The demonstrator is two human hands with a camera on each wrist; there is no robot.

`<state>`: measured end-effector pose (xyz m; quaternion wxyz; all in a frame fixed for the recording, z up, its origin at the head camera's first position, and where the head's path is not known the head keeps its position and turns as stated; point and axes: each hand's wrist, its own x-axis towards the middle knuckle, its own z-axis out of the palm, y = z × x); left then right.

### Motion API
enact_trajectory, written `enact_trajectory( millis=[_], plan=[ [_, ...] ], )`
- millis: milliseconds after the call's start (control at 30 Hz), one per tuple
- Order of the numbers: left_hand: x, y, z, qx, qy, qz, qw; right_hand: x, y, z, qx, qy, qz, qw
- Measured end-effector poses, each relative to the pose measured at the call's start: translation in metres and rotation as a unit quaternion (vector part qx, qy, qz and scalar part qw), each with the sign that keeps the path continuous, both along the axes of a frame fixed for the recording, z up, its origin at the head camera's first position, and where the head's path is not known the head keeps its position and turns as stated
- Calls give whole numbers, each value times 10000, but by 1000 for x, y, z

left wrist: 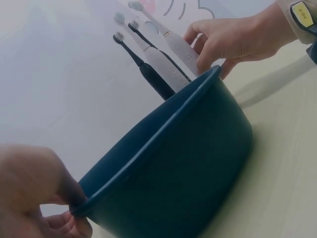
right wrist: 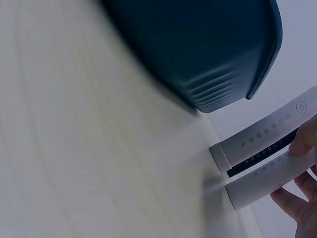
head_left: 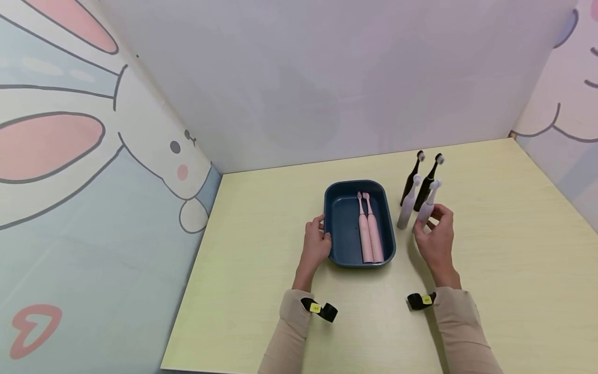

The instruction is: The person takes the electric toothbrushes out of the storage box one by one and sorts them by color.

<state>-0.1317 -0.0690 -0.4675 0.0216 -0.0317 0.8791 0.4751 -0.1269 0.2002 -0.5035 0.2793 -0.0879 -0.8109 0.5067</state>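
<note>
My left hand [head_left: 316,246] grips the left rim of a dark blue plastic bin [left wrist: 183,163], thumb over the edge. Inside the bin, two pink electric toothbrushes [head_left: 366,239] lie side by side along its right part. To the right of the bin, my right hand [head_left: 437,246] pinches the handle of a pale lavender-white electric toothbrush [right wrist: 265,182], which is upright. A second pale toothbrush [head_left: 406,210] stands just left of it. Behind these are two upright black electric toothbrushes [head_left: 425,191]. Whether the held one's base touches the table cannot be told.
Everything is on a light wood-grain table [head_left: 261,234]. A plain pale wall [head_left: 299,104] rises along its back edge. Side walls with rabbit drawings [head_left: 154,156] flank it. Black straps with small cameras [head_left: 327,311] sit on both wrists.
</note>
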Motion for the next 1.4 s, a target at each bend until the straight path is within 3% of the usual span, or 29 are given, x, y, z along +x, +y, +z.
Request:
enact_trajectory(
  millis=[300, 467, 700, 867, 967, 1100, 1233, 1400],
  plan=[
    [2, 0, -1, 8, 32, 17, 10000, 3, 0, 3, 48, 376, 247, 9990],
    [2, 0, 0, 34, 53, -9, 10000, 12, 0, 10, -242, 825, 73, 9963],
    [2, 0, 0, 19, 41, -8, 10000, 30, -13, 37, -909, 1897, -318, 9771],
    [2, 0, 0, -22, 71, 1, 10000, 46, -39, 65, -979, 2255, 411, 9684],
    [2, 0, -1, -10, 120, -13, 9999, 51, -53, 73, -772, 2166, 930, 9687],
    [3, 0, -1, -7, 179, -39, 9998, 47, -63, 61, -443, 1757, 1297, 9748],
    [3, 0, 0, -24, 215, -42, 9998, 39, -68, 45, -116, 1067, 1504, 9828],
    [4, 0, 1, -18, 172, -26, 9998, 32, -76, 43, -25, 109, 1890, 9819]
  ],
)
